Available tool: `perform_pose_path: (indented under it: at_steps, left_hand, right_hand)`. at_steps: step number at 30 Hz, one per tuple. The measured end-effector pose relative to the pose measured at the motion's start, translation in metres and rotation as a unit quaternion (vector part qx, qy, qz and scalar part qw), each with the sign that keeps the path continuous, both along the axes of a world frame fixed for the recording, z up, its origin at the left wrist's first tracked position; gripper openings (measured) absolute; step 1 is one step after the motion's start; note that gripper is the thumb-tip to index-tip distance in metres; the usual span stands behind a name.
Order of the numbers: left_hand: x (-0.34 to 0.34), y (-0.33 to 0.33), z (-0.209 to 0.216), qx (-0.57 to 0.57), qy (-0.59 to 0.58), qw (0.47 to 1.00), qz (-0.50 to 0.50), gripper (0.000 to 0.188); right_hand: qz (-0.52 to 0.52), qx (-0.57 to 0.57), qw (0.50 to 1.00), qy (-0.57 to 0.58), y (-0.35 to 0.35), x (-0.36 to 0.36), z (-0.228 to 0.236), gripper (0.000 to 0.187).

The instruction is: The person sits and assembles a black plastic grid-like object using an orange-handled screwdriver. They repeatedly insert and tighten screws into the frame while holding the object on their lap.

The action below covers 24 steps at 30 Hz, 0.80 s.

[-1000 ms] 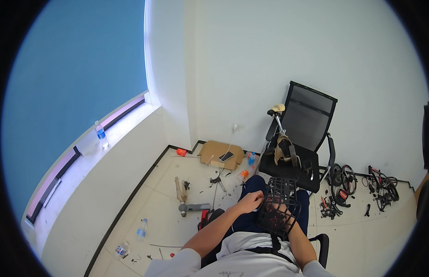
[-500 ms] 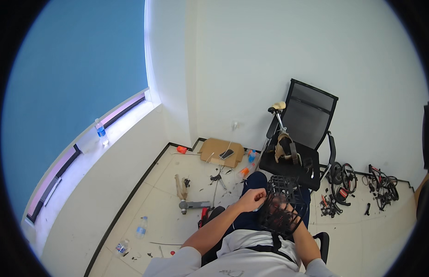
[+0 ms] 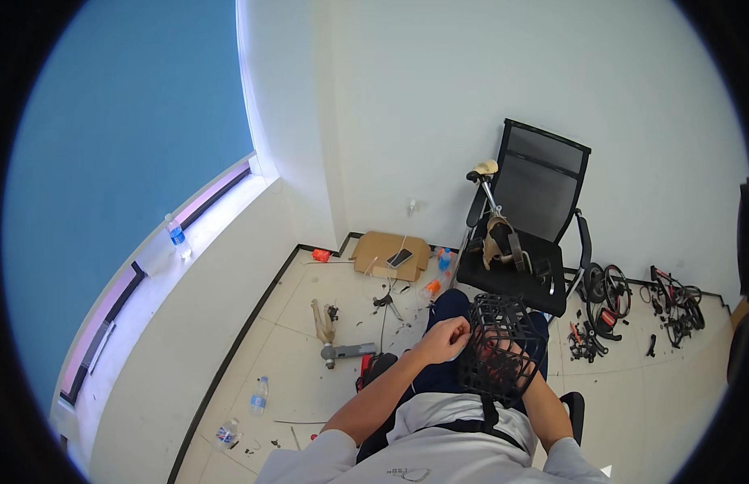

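A black plastic grid basket [image 3: 481, 379] rests over my lap, tilted, with its open lattice facing up. My left hand [image 3: 445, 340] is at the basket's left side with its fingers curled together; whatever they hold, if anything, is too small to make out. My right hand [image 3: 515, 363] shows only in part through the lattice, at the basket's right side, and its fingers are hidden. Something dark and reddish is visible behind the bars, but its kind is unclear.
A black mesh chair [image 3: 515, 270] ahead bears a bicycle seat post [image 3: 489, 194] and other parts. Bicycle parts [image 3: 604, 302] lie at the right. On the left floor are a grey hammer-shaped tool [image 3: 346, 352], plastic bottles [image 3: 260, 397] and cardboard [image 3: 374, 246] with a phone [image 3: 400, 258].
The whole view has shifted slightly. My left hand stays curled beside the basket with only a small move, and the basket remains on my lap.
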<state>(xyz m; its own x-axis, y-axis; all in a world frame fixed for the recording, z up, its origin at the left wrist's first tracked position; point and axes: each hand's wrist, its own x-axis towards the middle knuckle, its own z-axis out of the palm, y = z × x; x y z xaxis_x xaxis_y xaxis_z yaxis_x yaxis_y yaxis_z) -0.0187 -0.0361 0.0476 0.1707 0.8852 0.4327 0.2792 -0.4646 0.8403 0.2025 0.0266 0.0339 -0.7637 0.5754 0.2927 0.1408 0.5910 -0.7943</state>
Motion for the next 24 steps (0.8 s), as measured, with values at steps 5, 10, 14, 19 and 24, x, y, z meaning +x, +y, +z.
perform_pose_path:
  at_steps: [5, 10, 14, 19, 24]
  left_hand:
    - [0.007, -0.005, 0.005, 0.053, 0.027, 0.998, 0.024, 0.009]
    - [0.006, -0.002, 0.01, 0.176, 0.097, 0.979, 0.044, 0.011]
    - [0.009, -0.003, 0.009, 0.151, 0.077, 0.985, 0.044, 0.009]
    - [0.006, -0.002, 0.002, 0.016, 0.042, 0.999, 0.026, 0.016]
    - [0.004, 0.003, -0.006, -0.072, 0.014, 0.997, 0.022, 0.017]
  right_hand:
    - [0.001, 0.054, 0.999, 0.001, -0.004, 0.004, 0.013, 0.022]
    - [0.045, -0.467, 0.865, 0.177, -0.009, 0.008, 0.019, 0.022]
    - [-0.01, -0.388, 0.913, 0.128, -0.018, 0.008, 0.029, 0.028]
    - [0.005, -0.095, 0.994, 0.044, -0.004, 0.002, 0.002, 0.017]
    - [-0.033, -0.026, 0.999, 0.023, -0.003, -0.004, -0.002, 0.01]
